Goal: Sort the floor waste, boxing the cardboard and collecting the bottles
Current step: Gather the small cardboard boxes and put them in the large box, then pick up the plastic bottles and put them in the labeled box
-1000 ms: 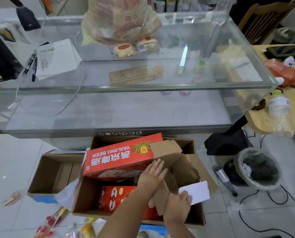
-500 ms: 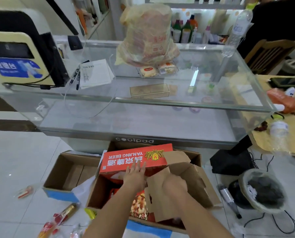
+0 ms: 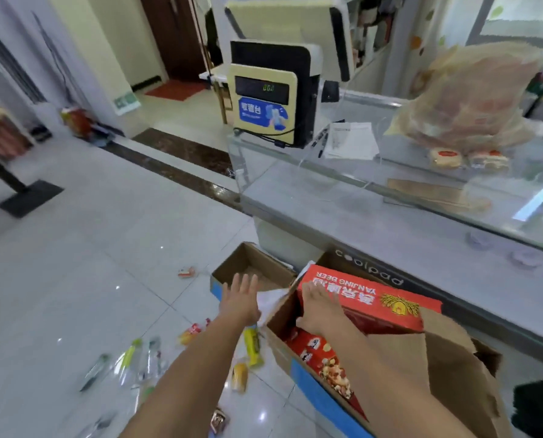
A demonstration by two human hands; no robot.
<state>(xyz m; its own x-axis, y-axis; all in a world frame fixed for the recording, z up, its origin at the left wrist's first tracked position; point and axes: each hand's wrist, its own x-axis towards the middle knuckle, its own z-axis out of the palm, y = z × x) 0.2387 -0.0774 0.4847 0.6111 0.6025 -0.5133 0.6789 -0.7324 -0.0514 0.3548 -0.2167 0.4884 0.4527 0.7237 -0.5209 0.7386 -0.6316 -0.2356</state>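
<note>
Left hand point(image 3: 240, 300) fingers spread wide above small box point(image 3: 251, 270); right hand point(image 3: 319, 311) fingers flat on red beer carton point(image 3: 374, 303)

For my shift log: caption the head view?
Right hand presses red Yanjing Beer carton into brown cardboard box; left hand open.

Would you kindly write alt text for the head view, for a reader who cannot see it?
The right hand presses a red beer carton into a big cardboard box below a glass counter, while the open left hand reaches over a smaller box. Bottles and wrappers litter the floor tiles.
</note>
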